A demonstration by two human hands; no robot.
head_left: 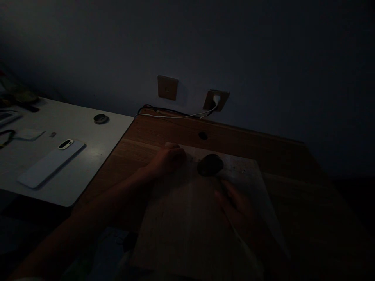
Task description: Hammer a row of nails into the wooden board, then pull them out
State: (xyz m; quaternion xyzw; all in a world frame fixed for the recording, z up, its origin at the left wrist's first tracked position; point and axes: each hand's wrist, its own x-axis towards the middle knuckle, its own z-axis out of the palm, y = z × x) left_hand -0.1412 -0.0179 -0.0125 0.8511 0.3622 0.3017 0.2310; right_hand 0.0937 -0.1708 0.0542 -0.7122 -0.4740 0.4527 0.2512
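Note:
The room is very dark. A pale wooden board (187, 218) lies on a brown desk (293, 175). A dark rounded object (210, 164) sits near the board's far edge. My left hand (168, 159) rests at the board's far left corner, fingers curled in, pressing on the board. My right hand (236, 201) lies on the board just below and to the right of the dark object, fingers reaching toward it. The dimness hides whether the right hand holds anything.
A white table (88, 164) adjoins the desk on the left, carrying a white phone (49, 162), a small round lid (101, 118) and clutter at its far left. On the wall, a socket (216, 100) holds a white plug and cable, beside a switch plate (167, 87).

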